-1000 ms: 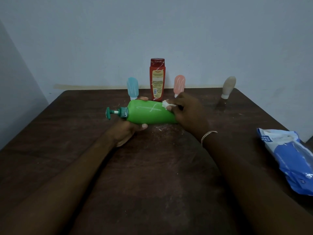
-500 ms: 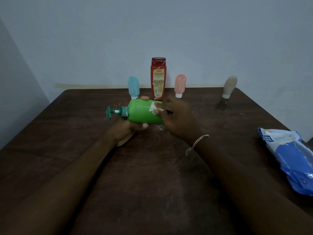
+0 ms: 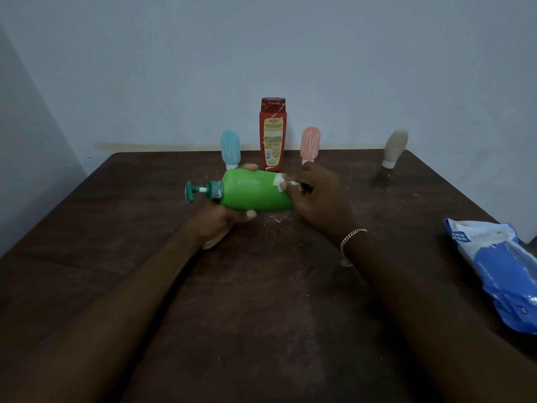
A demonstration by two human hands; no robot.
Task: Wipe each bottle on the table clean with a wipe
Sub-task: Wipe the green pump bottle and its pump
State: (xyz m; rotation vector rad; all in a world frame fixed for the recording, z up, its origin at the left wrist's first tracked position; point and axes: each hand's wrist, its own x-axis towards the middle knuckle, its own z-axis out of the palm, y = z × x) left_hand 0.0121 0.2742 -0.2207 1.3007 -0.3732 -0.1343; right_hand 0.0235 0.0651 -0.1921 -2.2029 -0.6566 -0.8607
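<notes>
A green pump bottle [image 3: 252, 191] lies sideways above the dark table [image 3: 261, 301], pump pointing left. My left hand [image 3: 223, 222] grips it from underneath, thumb over the top. My right hand [image 3: 316, 199] pinches a small white wipe [image 3: 280, 181] against the bottle's upper right end. Behind stand a tall red bottle [image 3: 272, 133], a blue squeeze bottle [image 3: 230, 148], a pink squeeze bottle [image 3: 310, 144] and a beige squeeze bottle [image 3: 395, 148], the three small ones resting on their white caps.
A blue and white wipes pack [image 3: 499, 271] lies at the table's right edge. White specks dot the wood below the green bottle. A pale wall rises right behind the table's far edge.
My right hand slid the wipe left along the green bottle, then back to its right end. The chalk-like marks on the bottle's side have faded. My left hand kept its hold.
</notes>
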